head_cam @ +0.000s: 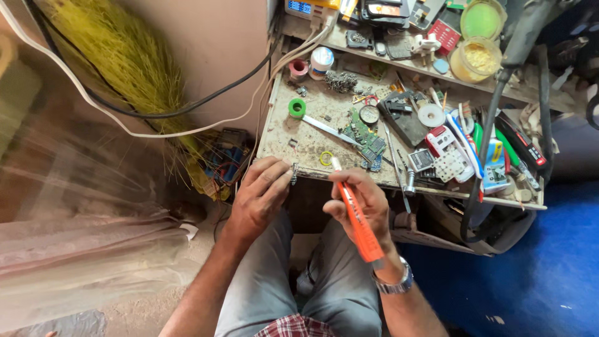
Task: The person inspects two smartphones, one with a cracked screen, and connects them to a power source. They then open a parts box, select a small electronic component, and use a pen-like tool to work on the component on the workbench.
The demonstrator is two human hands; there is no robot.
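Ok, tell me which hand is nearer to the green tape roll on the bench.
Left. The left hand rests at the bench edge, below the green tape roll. The right hand, gripping an orange tool, sits farther off, below and to the roll's right.

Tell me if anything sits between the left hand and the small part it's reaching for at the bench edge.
Nothing visible does: the left hand has its fingertips already at the small metal part on the bench edge. The right hand holds an orange tool off to the side.

A dusty workbench [299,140] at upper centre carries a green tape roll [297,108], circuit boards [365,134] and a yellow ring [326,158].
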